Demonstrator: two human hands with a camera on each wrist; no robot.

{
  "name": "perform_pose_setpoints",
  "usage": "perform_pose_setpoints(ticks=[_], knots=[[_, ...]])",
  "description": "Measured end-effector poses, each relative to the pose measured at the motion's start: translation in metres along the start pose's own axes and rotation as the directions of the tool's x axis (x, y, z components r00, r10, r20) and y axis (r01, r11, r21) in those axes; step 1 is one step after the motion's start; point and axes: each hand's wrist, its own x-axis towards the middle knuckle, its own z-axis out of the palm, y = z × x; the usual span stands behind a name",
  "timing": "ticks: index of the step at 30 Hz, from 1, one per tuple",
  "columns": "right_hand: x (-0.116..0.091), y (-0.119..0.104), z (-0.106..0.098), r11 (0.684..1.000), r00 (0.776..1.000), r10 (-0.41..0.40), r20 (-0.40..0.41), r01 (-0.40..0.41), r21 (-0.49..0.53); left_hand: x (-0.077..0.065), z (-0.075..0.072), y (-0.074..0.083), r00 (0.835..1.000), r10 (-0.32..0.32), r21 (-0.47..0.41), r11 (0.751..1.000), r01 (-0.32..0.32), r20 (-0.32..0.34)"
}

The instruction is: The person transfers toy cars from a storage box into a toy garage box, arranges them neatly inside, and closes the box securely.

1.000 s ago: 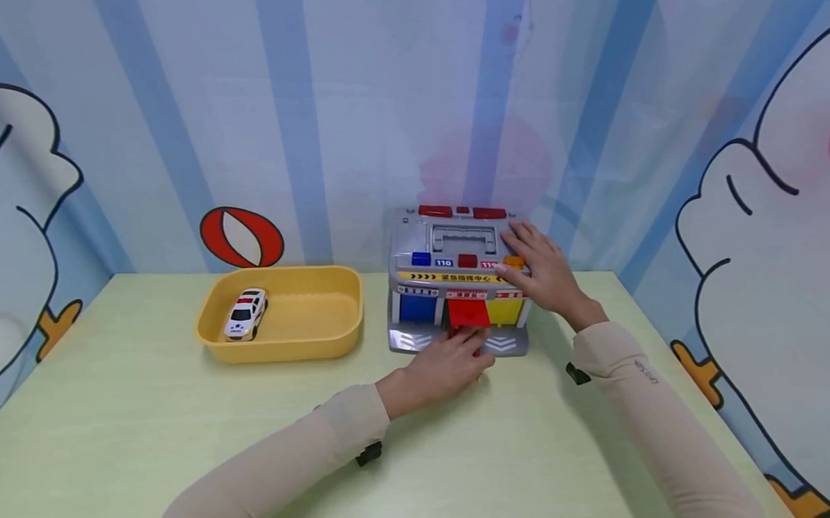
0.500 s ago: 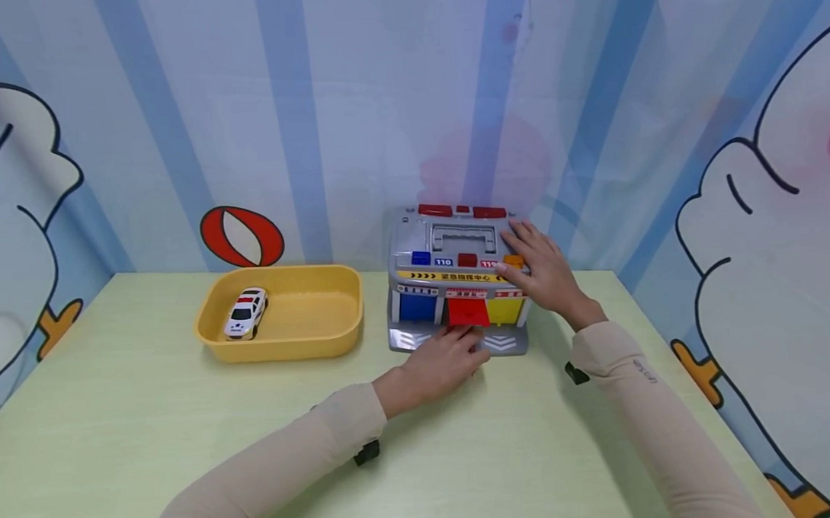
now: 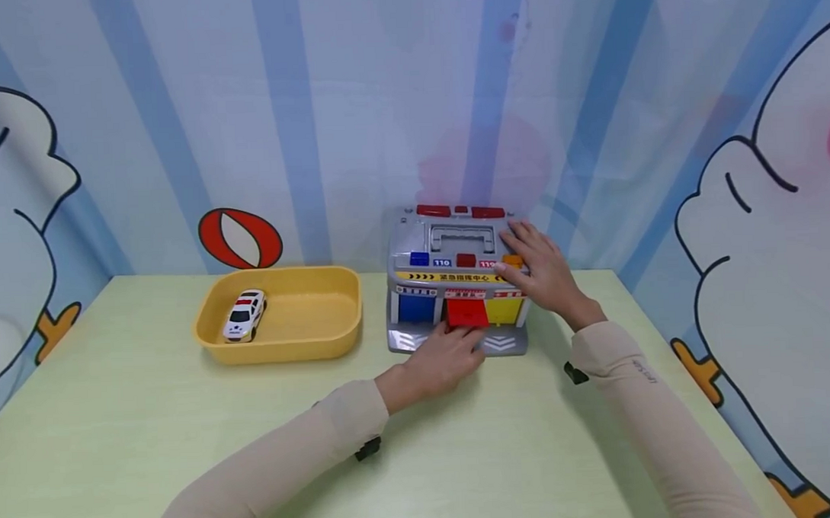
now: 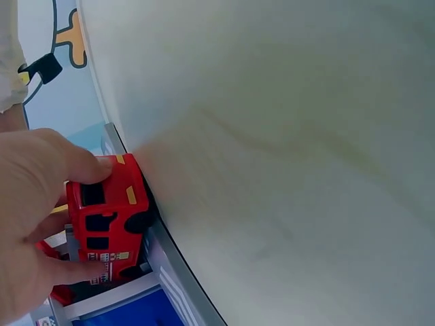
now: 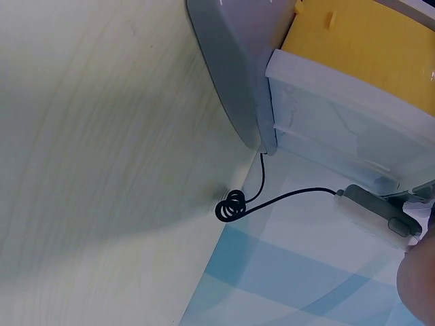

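Observation:
A grey toy garage (image 3: 404,240) stands at the back of the table, with a blue door (image 3: 417,308), a raised red door (image 3: 468,312) and a yellow door (image 3: 504,311). At the middle bay my left hand (image 3: 441,362) pinches a red toy fire truck (image 4: 117,204) between thumb and fingers. In the left wrist view one end of the truck is inside the bay; the head view hides the truck under the hand. My right hand (image 3: 544,273) rests on the right side of the garage roof, fingers extended, and holds nothing.
Left of the garage sits a yellow tray (image 3: 315,350) holding a white toy police car (image 3: 245,315). In the right wrist view a coiled black cord (image 5: 232,206) runs behind the garage to a grey-and-white piece (image 5: 380,209). A patterned curtain (image 3: 355,124) borders the table's back.
My left hand has shifted slightly left and in toward the red door. The right hand stays on the roof, and the police car stays in the tray.

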Motion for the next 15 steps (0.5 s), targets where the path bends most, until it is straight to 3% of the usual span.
perform_pose_setpoints(ticks=[6, 15], knots=[[0.000, 0.000, 0.000, 1.000, 1.000, 0.005, 0.009, -0.005, -0.007, -0.009, -0.002, 0.003, 0.997, 0.036, 0.042, 0.999, -0.033, -0.068], [0.001, 0.000, 0.001, 1.000, 1.000, 0.017, 0.014, -0.017, -0.011, -0.018, 0.001, 0.003, 0.992, 0.017, -0.039, 0.999, -0.022, -0.121]])
